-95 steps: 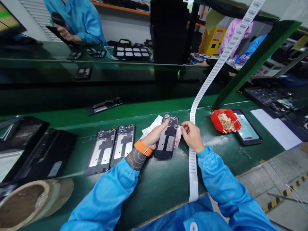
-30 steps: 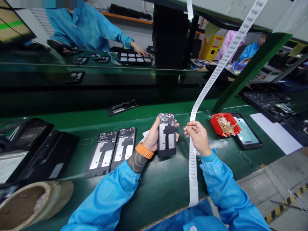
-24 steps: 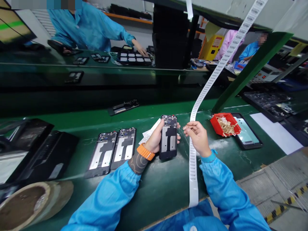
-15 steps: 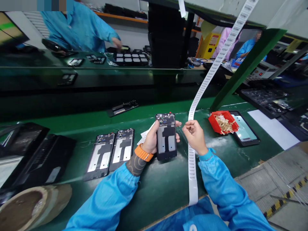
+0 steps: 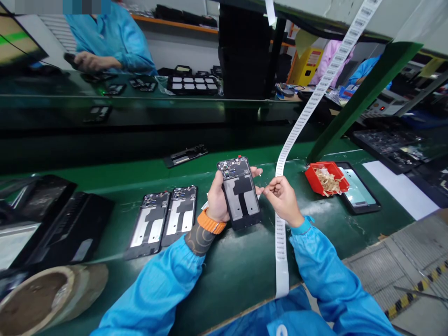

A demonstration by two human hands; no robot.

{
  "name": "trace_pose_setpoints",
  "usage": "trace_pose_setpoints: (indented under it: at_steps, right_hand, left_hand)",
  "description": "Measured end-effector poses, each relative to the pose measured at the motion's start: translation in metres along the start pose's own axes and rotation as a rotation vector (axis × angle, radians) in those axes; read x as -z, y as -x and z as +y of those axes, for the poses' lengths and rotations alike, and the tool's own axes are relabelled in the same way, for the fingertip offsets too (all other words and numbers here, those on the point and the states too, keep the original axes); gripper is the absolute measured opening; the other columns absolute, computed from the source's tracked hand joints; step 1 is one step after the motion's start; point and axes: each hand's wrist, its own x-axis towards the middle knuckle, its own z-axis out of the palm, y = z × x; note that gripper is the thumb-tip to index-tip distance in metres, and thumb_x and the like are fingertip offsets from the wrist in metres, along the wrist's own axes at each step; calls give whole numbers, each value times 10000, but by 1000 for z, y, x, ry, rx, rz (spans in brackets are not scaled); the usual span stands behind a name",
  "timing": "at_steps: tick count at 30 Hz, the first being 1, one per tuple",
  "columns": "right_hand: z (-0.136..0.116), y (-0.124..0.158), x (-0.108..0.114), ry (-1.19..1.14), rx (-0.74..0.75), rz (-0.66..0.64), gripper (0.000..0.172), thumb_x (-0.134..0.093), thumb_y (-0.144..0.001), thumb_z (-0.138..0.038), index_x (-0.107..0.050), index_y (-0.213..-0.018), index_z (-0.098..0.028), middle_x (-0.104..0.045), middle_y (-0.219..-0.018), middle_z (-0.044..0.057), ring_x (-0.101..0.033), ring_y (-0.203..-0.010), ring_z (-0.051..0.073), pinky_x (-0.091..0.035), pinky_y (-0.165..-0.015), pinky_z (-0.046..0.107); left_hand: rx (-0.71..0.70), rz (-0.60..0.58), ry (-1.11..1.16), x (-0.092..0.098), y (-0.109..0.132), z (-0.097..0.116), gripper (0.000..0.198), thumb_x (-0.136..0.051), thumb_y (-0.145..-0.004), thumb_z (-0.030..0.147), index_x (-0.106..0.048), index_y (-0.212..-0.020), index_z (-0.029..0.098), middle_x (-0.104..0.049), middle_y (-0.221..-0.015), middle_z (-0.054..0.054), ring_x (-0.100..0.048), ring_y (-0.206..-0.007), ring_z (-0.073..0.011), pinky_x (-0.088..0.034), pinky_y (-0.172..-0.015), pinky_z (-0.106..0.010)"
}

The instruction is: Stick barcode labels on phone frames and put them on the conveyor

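An opened phone [image 5: 241, 191], its circuit board and grey battery area showing, lies tilted in my left hand [image 5: 217, 198], which grips it by both sides. My right hand [image 5: 283, 198] is pinched close to the phone's right edge, near my left fingertips. What the pinch holds, if anything, is too small to make out. A long strip of printed labels [image 5: 296, 133] hangs from above and runs down behind my right hand to the bench edge. Two more opened phones [image 5: 149, 224] [image 5: 179, 212] lie side by side to the left.
A red box [image 5: 325, 178] of tan scraps stands on the right beside a dark tablet-like panel [image 5: 360, 189]. A cardboard roll [image 5: 72, 291] and black trays [image 5: 84, 228] are at left. A green post [image 5: 367, 95] rises at right. Across the bench sits a person in blue [image 5: 115, 42].
The phone in my left hand has tilted, its top leaning left. My right hand's pinch now meets my left fingertips. The person opposite has drawn an arm back.
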Motion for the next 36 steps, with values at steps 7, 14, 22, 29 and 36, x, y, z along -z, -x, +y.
trace_pose_setpoints:
  at_steps: [7,14,22,29,36]
  right_hand:
    - [-6,0,2,-17,-22,-65,254,-683,-847,-350,-461,-902,-238,-614,-742,-23,-662,-762,170,-491,-690,300]
    - [-14,2,3,-21,-13,-154,241,-688,-851,-375,-515,-937,-231,-641,-827,4,-625,-768,154,-494,-712,301]
    - [-13,4,-12,-201,-92,-135,298,-728,-790,-409,-621,-984,-209,-672,-864,30,-615,-708,141,-502,-609,276]
    - [-4,5,-22,-294,-233,71,312,-712,-778,-452,-562,-693,-192,-572,-600,-35,-463,-474,79,-367,-453,217]
    - [-15,5,-2,-153,-129,-58,305,-663,-844,-476,-567,-740,-205,-530,-579,-42,-475,-491,98,-390,-456,228]
  left_hand:
    - [7,-1,-49,-2,1,2,718,-504,-812,709,-662,-1191,119,-537,-1399,-187,-676,-794,-248,-500,-871,-489]
    - [60,17,-36,-1,1,4,734,-456,-824,715,-648,-1205,119,-554,-1365,-185,-647,-750,-224,-519,-677,-394]
    - [-10,131,98,-5,0,2,704,-381,-876,701,-642,-1196,131,-604,-1294,-160,-645,-794,-219,-552,-719,-420]
    - [-24,130,73,-4,0,-2,764,-342,-863,754,-647,-1191,135,-608,-1301,-155,-668,-805,-233,-547,-823,-482]
    - [232,238,17,8,-7,-5,730,-265,-930,693,-651,-1177,125,-697,-1122,-177,-692,-761,-241,-573,-743,-444]
